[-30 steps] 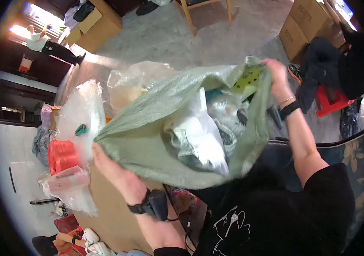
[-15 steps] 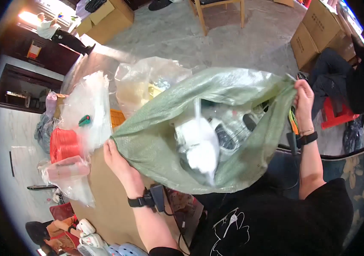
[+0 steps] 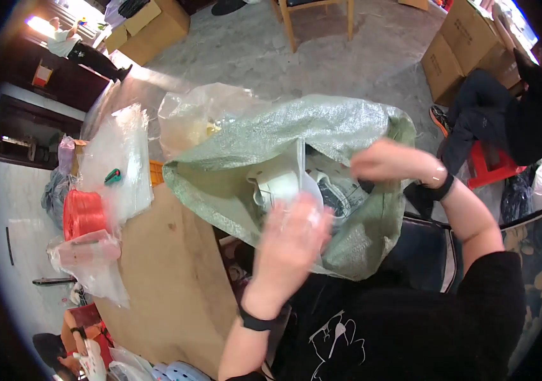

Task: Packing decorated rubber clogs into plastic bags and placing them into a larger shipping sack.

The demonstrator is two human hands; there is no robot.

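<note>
At the far left, low down, a co-worker (image 3: 61, 346) holds a white shoe (image 3: 93, 359). Above, a roll of red twine (image 3: 85, 214) sits just beyond a pinkish plastic bag (image 3: 93, 251) that lies by the left edge of the brown counter (image 3: 163, 279). Farther up, a person in a light top (image 3: 61, 44) stands near a bright opening. Next come flat clear plastic sheets (image 3: 132, 143) with a small green tool (image 3: 113, 176) on them, and an orange crate (image 3: 155, 171) close to their right edge. A cardboard box (image 3: 153, 32) stands on the floor behind, and a crumpled clear bag (image 3: 185, 120) lies nearer the middle.

The green woven sack (image 3: 210, 206) is in the centre, mouth gaping upward, its left corner reaching over the counter's edge. Inside show a white item (image 3: 277, 184) and, to its right, a grey patterned item (image 3: 342, 198) in clear wrap. The left hand (image 3: 293, 235) is blurred over the near side of the mouth, in front of the white item; I cannot tell whether it grips anything. The right hand (image 3: 394, 162) is bent over the sack's right side with fingers drawn together; their hold is unclear. At far right, a seated person in dark trousers (image 3: 477, 105) is beside a red stool (image 3: 490, 164).
</note>
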